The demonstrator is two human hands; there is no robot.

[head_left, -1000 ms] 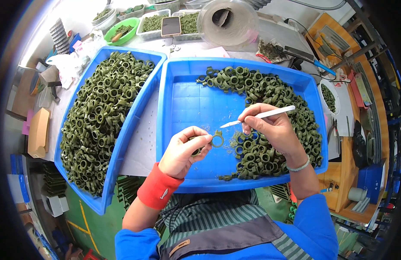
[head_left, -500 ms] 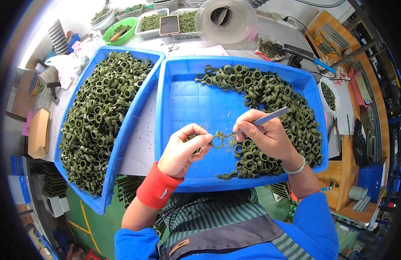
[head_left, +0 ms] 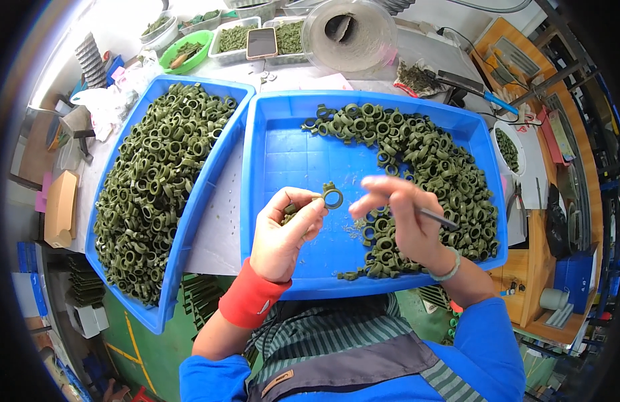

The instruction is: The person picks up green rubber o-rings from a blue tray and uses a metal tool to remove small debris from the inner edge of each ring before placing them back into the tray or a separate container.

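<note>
The left hand (head_left: 286,231) closed its grip on a ring (head_left: 327,193) above the tray (head_left: 286,157), tab pointing farside, long axis near-to-far. The right hand (head_left: 412,218) gripped a knife (head_left: 437,218), visible end slanting rightward, withdrawn from the ring since the previous frame.

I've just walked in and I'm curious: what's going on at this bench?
A person is working over a blue tray. The left hand pinches a small green ring-shaped part. The right hand, blurred, holds a slim tool apart from that part. More green parts lie along the tray's far and right sides. A second blue tray, to the left, is heaped with similar pieces.
</note>
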